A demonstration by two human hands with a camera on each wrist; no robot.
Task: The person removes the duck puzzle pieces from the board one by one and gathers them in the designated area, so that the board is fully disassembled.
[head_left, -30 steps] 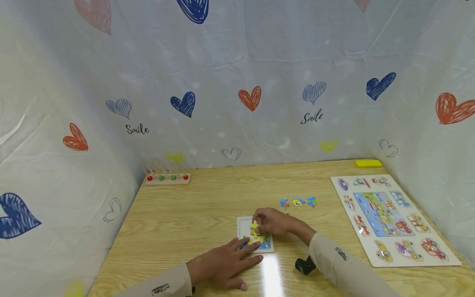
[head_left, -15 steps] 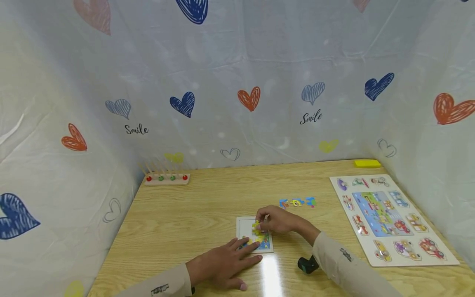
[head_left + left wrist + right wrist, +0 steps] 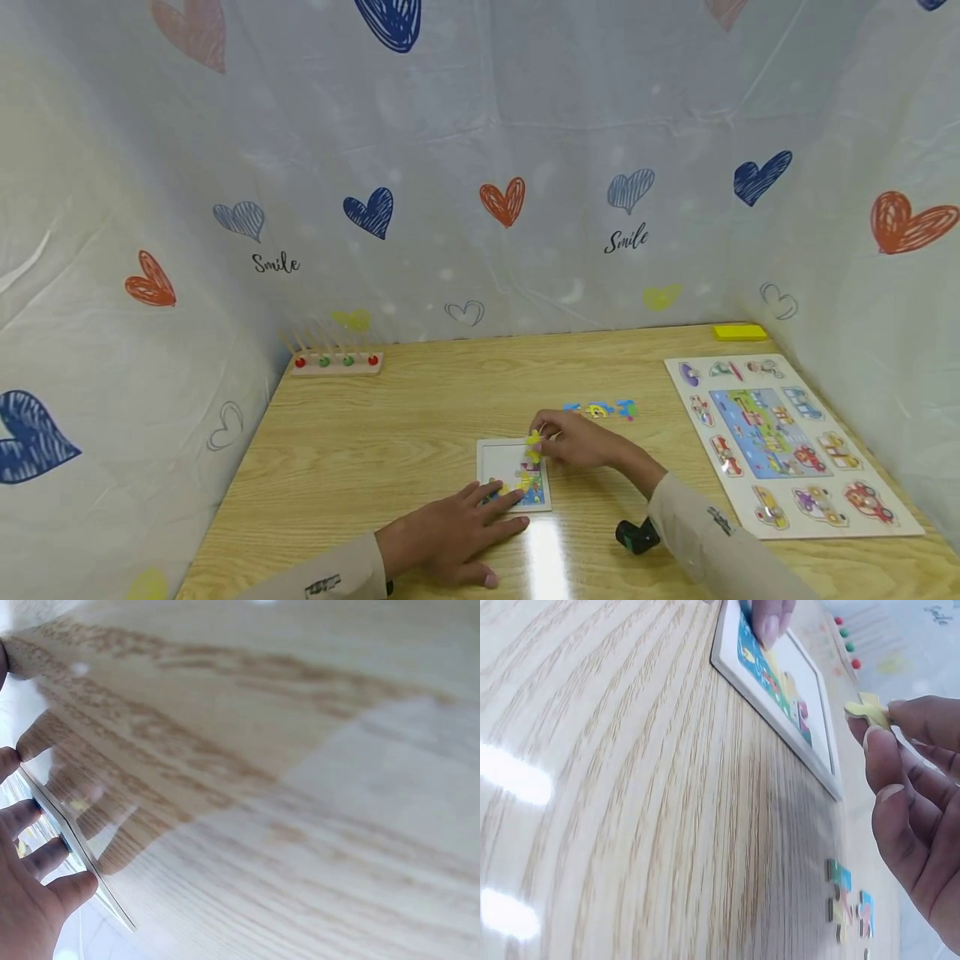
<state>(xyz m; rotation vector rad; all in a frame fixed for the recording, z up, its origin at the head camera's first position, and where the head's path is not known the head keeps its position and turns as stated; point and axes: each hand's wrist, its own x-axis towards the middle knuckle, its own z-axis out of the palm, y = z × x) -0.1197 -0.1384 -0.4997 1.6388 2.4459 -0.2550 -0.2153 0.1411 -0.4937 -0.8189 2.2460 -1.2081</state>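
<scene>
A white-framed jigsaw tray (image 3: 480, 458) lies flat on the table, its near part filled with colourful pieces and its far part bare. My left hand (image 3: 461, 533) rests with spread fingers over the tray's near left edge, fingertips touching the pieces. Above the tray's far right corner, my right hand (image 3: 573, 440) pinches a yellow jigsaw piece (image 3: 533, 447) between thumb and fingers. The right wrist view shows that yellow piece (image 3: 868, 711) held apart from the tray (image 3: 780, 727). Several loose jigsaw pieces (image 3: 598, 410) lie beyond my right hand.
A large picture puzzle board (image 3: 795, 446) lies at the right, with a yellow block (image 3: 740, 332) behind it. At the back left stands a pegged wooden rack (image 3: 337, 365) with red and green beads. A black object (image 3: 636, 536) is by the right sleeve. A heart-printed curtain encloses the table.
My right hand has moved right and slightly away from me with the yellow jigsaw piece, from over the tray's middle to its far right corner. The left hand has stayed put.
</scene>
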